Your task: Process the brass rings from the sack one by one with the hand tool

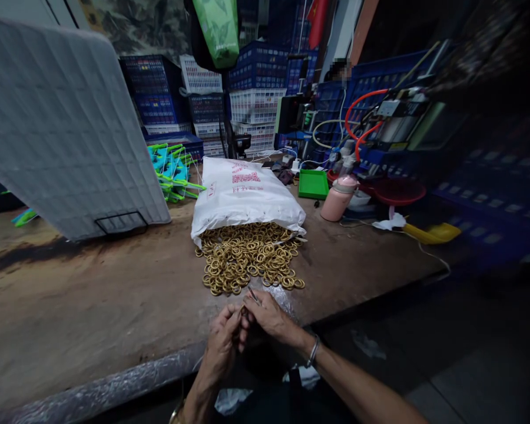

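Note:
My left hand (pixel 223 337) is closed, its thumb and fingers pinching what looks like a brass ring (pixel 242 310). Close against it, my right hand (pixel 271 318) is also closed and grips a thin metal tool (pixel 253 295) whose tip sticks out past the fingers; the kind of tool is not clear. Both hands meet above the table's front edge. Just beyond them lies a heap of brass rings (pixel 247 259), spilling from the open mouth of a white woven sack (pixel 247 200) with red print.
A tilted white padded panel (pixel 70 129) stands at left beside green and blue plastic pieces (pixel 174 171). Right of the sack are a green tray (pixel 313 184), a pink bottle (pixel 338 197), a red dish (pixel 400 191) and a yellow scoop (pixel 433 233). Stacked crates (pixel 256 106) fill the back.

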Available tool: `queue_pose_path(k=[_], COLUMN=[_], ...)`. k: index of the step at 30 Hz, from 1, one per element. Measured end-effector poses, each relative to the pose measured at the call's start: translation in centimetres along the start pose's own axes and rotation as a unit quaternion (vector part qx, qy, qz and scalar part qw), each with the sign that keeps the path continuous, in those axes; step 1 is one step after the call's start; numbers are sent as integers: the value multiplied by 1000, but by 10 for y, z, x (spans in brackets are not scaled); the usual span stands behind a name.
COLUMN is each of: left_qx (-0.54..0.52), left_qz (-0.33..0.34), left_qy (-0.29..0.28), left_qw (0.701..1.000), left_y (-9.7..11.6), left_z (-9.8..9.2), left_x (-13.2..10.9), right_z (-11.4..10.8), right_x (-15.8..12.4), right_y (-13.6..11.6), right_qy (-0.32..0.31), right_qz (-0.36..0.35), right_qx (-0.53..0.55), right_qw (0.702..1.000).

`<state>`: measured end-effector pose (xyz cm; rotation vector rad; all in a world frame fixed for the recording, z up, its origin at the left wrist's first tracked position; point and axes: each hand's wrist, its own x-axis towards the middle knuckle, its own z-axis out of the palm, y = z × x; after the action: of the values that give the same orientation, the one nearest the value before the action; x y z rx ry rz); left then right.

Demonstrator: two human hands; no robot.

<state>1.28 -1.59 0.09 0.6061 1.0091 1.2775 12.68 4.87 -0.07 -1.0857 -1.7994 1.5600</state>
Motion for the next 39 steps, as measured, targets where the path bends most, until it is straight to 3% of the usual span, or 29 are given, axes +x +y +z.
queue_pose_path(k=[6,9,12,17,22,29,35,39], left_qx=[-10,8,35,80,99,7,38,-47], left_qz=[1,5,9,17,20,2,-34,-39], left_qy=[23,68,95,101,93,78,29,16], left_qw=[1000,998,995,991,991,997,998,998], left_y=[-4,-6,-6,-4,-8,-7,-3,-7], left_z=[-3,-4,-4,-1,-6,-14,-8,-6], left_x=[-2,0,2,2,0,-5,-21,-22], right_z=[0,-3,-4,-2,0,13,-8,-16], right_x=[-1,-3,-7,-12,-11,-5,13,27], right_y=[-1,-2,1,7,7,9,4,7], right_qy=[28,58,29,-6,-23,-3,53,99], right_qz=[0,-30,-71,-67,-47,-44,-11,-24], right_qx=[-22,-113,-251,-403,-450,-482,-495,-495], right_qw=[999,991,965,913,892,875,867,863])
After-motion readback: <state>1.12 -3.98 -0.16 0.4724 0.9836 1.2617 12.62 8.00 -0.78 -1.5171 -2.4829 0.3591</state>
